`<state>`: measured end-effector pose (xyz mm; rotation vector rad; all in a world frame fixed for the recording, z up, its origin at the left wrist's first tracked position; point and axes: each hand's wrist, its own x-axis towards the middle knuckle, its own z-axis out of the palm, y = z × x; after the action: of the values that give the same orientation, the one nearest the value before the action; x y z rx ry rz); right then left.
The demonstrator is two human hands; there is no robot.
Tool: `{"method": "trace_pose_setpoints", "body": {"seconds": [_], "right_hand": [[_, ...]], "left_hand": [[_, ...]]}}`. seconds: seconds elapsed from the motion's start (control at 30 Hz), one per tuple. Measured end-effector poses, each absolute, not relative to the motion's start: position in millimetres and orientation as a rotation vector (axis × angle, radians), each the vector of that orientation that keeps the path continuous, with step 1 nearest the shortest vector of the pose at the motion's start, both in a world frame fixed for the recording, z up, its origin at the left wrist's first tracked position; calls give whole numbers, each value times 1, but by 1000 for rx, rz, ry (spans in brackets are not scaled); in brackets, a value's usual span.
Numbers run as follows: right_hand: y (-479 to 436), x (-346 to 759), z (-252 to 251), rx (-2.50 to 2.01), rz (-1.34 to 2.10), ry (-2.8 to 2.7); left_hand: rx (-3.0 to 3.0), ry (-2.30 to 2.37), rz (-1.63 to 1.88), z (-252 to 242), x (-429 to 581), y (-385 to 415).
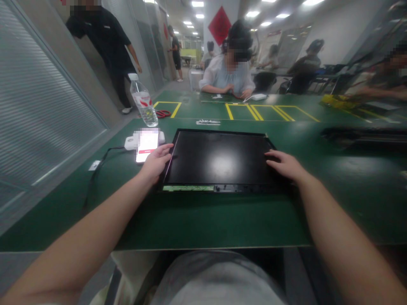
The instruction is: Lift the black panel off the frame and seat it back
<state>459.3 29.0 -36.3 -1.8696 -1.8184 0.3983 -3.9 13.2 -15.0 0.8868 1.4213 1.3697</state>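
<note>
A black flat display panel [219, 156] lies screen up on the green table, with light glare near its middle. Along its near edge runs an exposed strip [188, 188], green on the left and dark on the right. My left hand [156, 162] grips the panel's left edge, its fingertips on the frame and its palm side hidden. On the opposite edge, my right hand [285, 164] holds the frame, fingers bent over the rim. A lit smartphone [148, 146] is just beyond my left hand, resting against a white power strip [129, 143].
A water bottle [144, 101] stands at the back left beside red-handled scissors [163, 113]. Small white pieces [208, 122] lie behind the panel. A dark blurred object [362, 139] is at right. A person [227, 76] sits across the green table [219, 224]; a black cable [98, 167] trails left.
</note>
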Motion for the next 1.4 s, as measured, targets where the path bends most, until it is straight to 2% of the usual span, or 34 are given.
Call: {"method": "trace_pose_setpoints", "body": {"seconds": [0.53, 1.0, 1.4], "right_hand": [[29, 459, -36, -1860, 372, -1861], [28, 461, -37, -1875, 363, -1812], [31, 463, -42, -1843, 386, -1748]], "left_hand": [[1058, 1512, 1290, -21, -6, 11], [632, 1404, 1312, 1, -2, 9], [658, 1299, 1367, -1, -2, 10]]}}
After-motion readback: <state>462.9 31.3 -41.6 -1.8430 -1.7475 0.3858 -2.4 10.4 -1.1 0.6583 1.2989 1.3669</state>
